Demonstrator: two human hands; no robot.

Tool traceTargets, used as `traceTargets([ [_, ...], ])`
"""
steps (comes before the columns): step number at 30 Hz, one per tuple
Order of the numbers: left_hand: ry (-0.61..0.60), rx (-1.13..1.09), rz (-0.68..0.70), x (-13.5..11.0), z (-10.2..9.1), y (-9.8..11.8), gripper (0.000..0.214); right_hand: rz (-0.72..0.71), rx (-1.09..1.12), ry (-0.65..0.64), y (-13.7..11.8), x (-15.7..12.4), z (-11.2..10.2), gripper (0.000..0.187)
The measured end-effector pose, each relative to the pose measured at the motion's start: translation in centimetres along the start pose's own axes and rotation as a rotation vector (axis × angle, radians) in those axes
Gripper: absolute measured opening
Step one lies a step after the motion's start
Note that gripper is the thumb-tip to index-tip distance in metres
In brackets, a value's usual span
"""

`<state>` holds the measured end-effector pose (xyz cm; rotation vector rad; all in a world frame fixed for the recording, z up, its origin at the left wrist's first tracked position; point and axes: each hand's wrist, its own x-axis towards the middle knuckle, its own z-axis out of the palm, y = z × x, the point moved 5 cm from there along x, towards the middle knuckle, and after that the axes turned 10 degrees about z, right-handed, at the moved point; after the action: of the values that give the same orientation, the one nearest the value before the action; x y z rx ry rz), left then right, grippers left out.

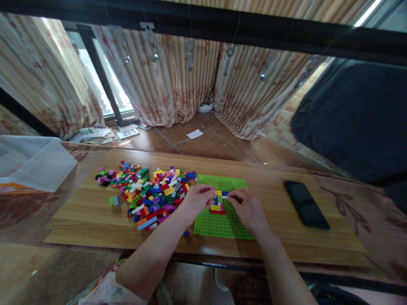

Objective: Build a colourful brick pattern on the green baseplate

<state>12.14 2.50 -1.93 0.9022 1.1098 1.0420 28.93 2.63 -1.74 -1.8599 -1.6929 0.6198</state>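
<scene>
Over the green baseplate [222, 226], your right hand [248, 208] pinches a small white brick [225, 197] at the stack's [217, 207] 2 o'clock. Your left hand [199, 198], grip unreadable, touches its 9 o'clock.

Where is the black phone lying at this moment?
In the head view, the black phone lies on the wooden table, right of the green baseplate and the right hand.
</scene>
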Motion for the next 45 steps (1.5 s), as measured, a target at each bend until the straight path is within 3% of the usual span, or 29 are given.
traceTargets([
  [5, -0.021, 0.005, 0.017, 0.0, 0.0, 0.1, 0.007, 0.046, 0.037, 0.023, 0.6, 0.2, 0.2, 0.013],
  [27, -0.027, 0.016, 0.046, -0.4, 0.2, -0.5, 0.009, -0.077, -0.045, 0.029, -0.2, 0.1, 0.7, 0.018],
  [32, -0.029, 0.001, 0.048, -0.5, 0.0, 0.0, 0.012, -0.063, 0.076, 0.019, 0.7, 0.1, 0.2, 0.017],
  [36, -0.016, -0.004, 0.043, -0.2, -0.4, 0.4, 0.011, 0.093, 0.321, 0.185, 2.8, 0.8, -1.6, 0.026],
  [39, -0.008, 0.002, 0.038, 0.0, -0.6, 0.5, 0.008, 0.155, 0.343, 0.264, 3.1, 1.3, -2.2, 0.034],
  [45, -0.015, -0.004, 0.052, -0.2, -0.6, 0.8, 0.008, 0.071, 0.123, 0.133, 0.4, 1.0, 0.1, 0.037],
])
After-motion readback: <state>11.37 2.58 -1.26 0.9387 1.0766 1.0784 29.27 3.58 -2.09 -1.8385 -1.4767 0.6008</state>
